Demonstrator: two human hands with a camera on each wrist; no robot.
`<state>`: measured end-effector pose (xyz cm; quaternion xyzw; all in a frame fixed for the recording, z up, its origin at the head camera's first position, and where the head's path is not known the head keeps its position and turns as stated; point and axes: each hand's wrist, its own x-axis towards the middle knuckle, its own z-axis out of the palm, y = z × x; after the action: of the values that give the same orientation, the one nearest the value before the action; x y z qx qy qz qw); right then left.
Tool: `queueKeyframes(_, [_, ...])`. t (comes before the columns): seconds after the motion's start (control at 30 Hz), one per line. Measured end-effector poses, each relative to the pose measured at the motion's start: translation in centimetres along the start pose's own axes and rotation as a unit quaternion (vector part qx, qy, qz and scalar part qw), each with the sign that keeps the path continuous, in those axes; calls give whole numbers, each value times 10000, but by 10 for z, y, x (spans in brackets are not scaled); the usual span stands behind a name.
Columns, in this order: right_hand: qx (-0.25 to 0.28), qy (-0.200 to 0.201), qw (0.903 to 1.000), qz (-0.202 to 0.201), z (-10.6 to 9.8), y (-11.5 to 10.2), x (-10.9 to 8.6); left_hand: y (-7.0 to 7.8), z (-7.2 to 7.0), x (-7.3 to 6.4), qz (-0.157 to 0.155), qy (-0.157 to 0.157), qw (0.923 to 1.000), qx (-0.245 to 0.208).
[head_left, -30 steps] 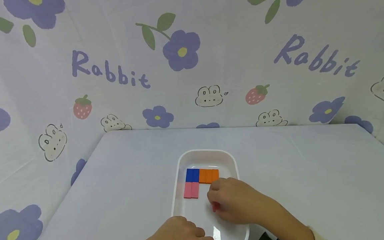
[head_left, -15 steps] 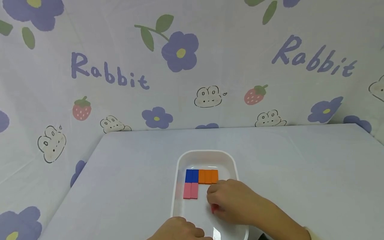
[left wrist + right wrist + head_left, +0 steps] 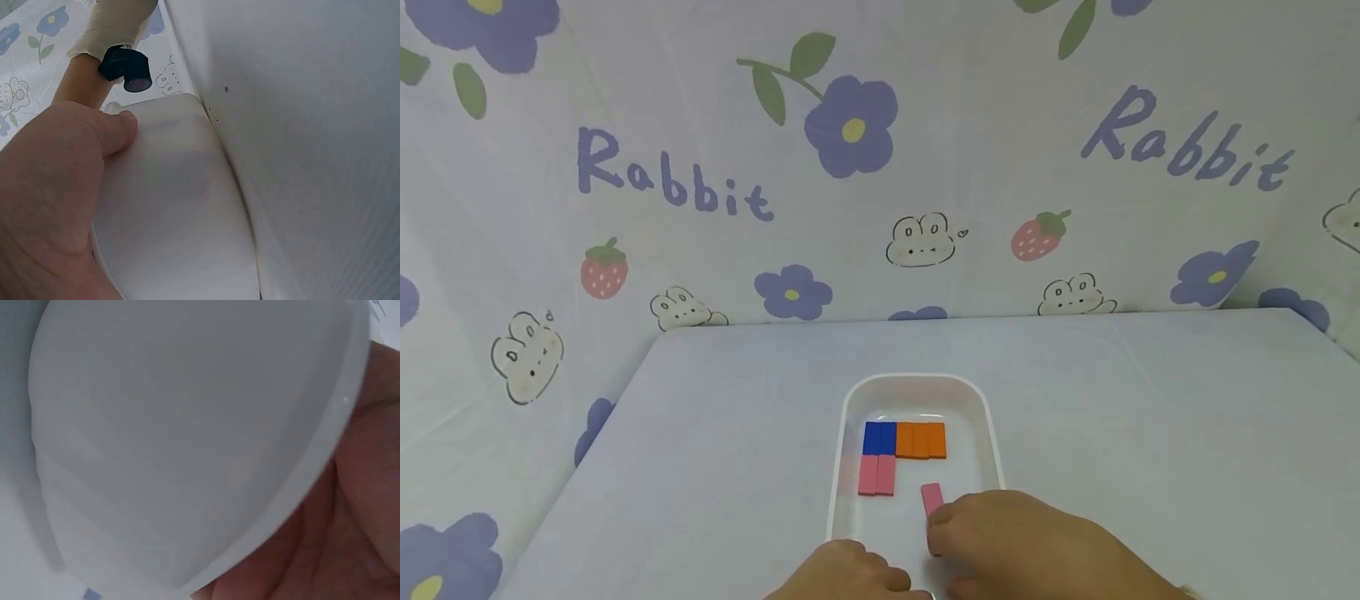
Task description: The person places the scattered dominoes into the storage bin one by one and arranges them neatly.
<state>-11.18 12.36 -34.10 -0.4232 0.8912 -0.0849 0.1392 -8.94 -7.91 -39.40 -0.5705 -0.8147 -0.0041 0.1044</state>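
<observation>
A white plastic tray (image 3: 837,475) holds small flat rectangular tiles. Two blue tiles (image 3: 880,438) and several orange tiles (image 3: 921,440) form a row, with two pink tiles (image 3: 877,475) below the blue. Another pink tile (image 3: 932,497) lies slightly slanted, apart from them. My right hand (image 3: 1022,542) is over the tray's right side, fingertips at that tile's near end and covering part of it, thumb apart from the fingers. My left hand (image 3: 850,573) grips the tray's near left rim; in the left wrist view its thumb (image 3: 119,131) lies over the edge.
The tray stands on a white-covered table (image 3: 737,433). Behind it hangs a white cloth (image 3: 970,108) printed with flowers, strawberries and rabbits. A dark camera (image 3: 128,69) sits on the right wrist. The tray's outer wall (image 3: 187,425) fills most of the right wrist view.
My right hand has moved toward me and a little right, uncovering the slanted pink tile that was mostly hidden under its fingers. The left hand and the placed tiles have stayed put.
</observation>
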Motion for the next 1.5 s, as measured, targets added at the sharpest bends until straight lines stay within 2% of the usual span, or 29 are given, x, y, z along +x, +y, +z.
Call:
queueKeyframes(0.13, [-256,15,9995,-162,4,1,3,1,1,0,-21,31,9999,-97])
queueKeyframes(0.33, [-381,135,9988,-270,6,2,6,0,1,-1,46,100,9999,36])
queueKeyframes(0.53, [-316,114,9994,-84,8,2,10,-2,1,0,93,143,9998,54])
queueKeyframes(0.83, [-707,534,9956,-320,14,4,14,0,2,1,57,183,9997,-165])
queueKeyframes(1.0, [-788,711,9932,-487,16,4,14,-1,3,-1,108,330,9994,19])
queueKeyframes(1.13, [-683,605,9951,-389,17,3,15,-2,4,-2,143,461,9986,234])
queueKeyframes(1.23, [-603,538,9963,-307,18,3,17,-2,4,-2,125,539,9983,204])
queueKeyframes(1.5, [-705,646,9948,-343,21,3,18,-1,3,-2,65,442,9989,154])
